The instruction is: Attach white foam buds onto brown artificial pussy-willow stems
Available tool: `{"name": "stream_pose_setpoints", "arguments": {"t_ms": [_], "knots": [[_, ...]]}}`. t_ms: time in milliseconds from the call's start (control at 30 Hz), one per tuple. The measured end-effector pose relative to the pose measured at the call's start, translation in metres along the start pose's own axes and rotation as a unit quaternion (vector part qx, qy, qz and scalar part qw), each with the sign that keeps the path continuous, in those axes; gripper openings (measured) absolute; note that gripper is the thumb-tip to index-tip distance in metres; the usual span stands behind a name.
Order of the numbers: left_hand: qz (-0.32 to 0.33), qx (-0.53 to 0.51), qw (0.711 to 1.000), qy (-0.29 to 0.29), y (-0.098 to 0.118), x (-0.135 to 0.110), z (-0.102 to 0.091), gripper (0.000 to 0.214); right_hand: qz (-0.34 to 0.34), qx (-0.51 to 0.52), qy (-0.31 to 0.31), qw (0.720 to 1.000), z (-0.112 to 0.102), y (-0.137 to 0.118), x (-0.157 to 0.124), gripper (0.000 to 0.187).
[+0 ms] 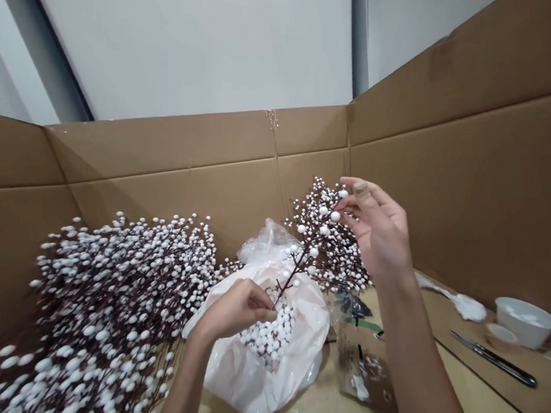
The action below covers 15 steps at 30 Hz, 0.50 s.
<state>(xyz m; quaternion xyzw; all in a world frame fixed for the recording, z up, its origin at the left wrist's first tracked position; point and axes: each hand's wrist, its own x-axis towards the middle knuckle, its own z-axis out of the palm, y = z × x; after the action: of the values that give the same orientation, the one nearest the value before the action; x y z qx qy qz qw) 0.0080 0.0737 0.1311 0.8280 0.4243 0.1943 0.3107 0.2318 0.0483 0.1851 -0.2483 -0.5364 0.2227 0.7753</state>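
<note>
My left hand [236, 309] grips the dark stem of a white berry branch [322, 234] low down, above a white plastic bag [291, 367]. The branch rises up and to the right, thick with round white berries. My right hand [377, 226] is raised beside its upper end, with the fingers spread and the fingertips at the larger berries. A strip of tan tape circles one finger. Loose white berries [268, 337] lie heaped in the bag, partly hidden by my left hand.
A large pile of berry branches [106, 320] fills the left side. Cardboard walls [164, 159] stand behind and to both sides. A clear plastic bag [364, 370] lies on the table. On the right are scissors [495, 358], a white bowl [527, 320] and a small cup [501, 335].
</note>
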Motion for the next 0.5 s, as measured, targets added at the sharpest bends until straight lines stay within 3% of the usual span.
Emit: {"name": "stream_pose_setpoints", "arguments": {"t_ms": [167,333,433,500], "knots": [[0.020,0.011,0.999,-0.032,-0.006,-0.003,-0.006,0.014,0.026,0.019,-0.053,0.998,-0.008,0.002,0.002,0.011],[-0.010,0.041,0.994,-0.098,-0.009,-0.010,-0.014,0.013,0.063,0.057,-0.100,0.991,-0.006,-0.002,0.001,0.014],[-0.007,0.062,0.988,-0.144,-0.002,-0.025,-0.025,0.023,0.071,0.047,-0.126,0.988,-0.002,-0.008,-0.004,0.014],[0.023,0.040,0.990,-0.132,0.006,-0.038,-0.034,0.038,0.069,0.036,-0.133,0.988,0.001,-0.011,-0.008,0.015]]}}
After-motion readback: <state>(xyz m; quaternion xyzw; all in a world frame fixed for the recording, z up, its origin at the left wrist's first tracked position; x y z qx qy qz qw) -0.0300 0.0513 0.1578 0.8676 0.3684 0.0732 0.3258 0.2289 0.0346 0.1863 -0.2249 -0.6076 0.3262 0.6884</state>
